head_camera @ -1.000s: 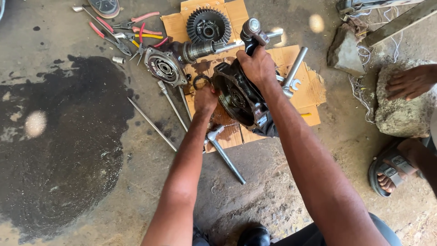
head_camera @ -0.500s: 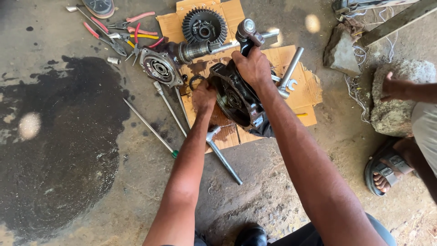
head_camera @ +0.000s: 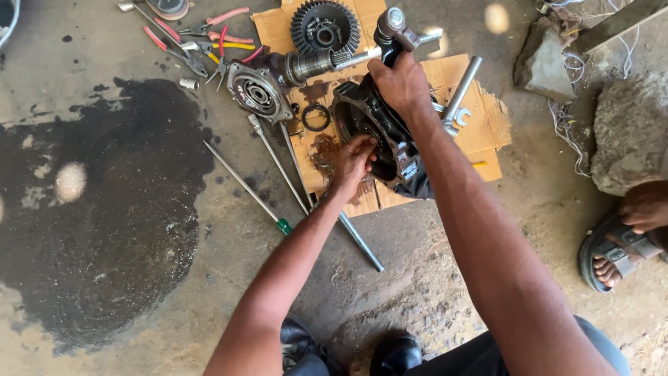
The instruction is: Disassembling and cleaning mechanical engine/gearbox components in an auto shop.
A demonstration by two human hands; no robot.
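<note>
While right hand (head_camera: 402,85) grips, left fingers (head_camera: 362,150) enter housing (head_camera: 372,122).

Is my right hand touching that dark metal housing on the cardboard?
Touching. The head view shows the right hand gripping the top of the dark housing, fingers wrapped over its edge.

Left hand (head_camera: 353,159) fingertips hidden inside dark housing (head_camera: 376,132); sandalled foot (head_camera: 612,254) perhaps edge-cropped

Stained concrete floor (head_camera: 487,230) bears cardboard (head_camera: 487,125), pliers (head_camera: 209,38), long rods (head_camera: 243,184).
</note>
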